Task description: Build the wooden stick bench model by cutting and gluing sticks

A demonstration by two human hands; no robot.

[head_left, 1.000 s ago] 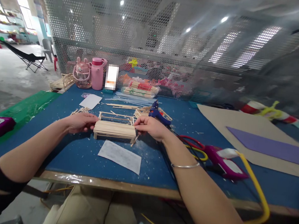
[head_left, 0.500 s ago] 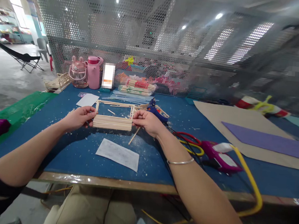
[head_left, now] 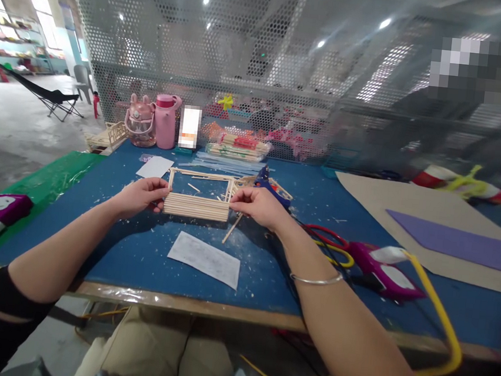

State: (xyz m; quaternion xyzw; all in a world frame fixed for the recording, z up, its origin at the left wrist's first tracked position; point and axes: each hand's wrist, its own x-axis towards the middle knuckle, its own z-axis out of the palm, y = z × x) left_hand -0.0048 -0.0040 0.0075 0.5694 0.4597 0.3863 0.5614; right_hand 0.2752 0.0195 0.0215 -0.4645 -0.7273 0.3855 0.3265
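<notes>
Newly tilted stick frame (head_left: 196,207) between hands (head_left: 142,195)

Between my left hand (head_left: 146,194) and my right hand (head_left: 260,206) is the stick-built bench (head_left: 196,207), over the table (head_left: 136,266), with a slip of paper (head_left: 204,259) lying before it, nearer me. Behind my right hand lies the glue gun (head_left: 272,190); farther right sits a power strip (head_left: 386,275), and beyond that a narrow sheet (head_left: 458,243) on a wider sheet (head_left: 367,196). Behind the bench, bagged sticks (head_left: 239,145) lie before the perforated screen (head_left: 229,44), with two drinking bottles (head_left: 165,125) side by side to their left
</notes>
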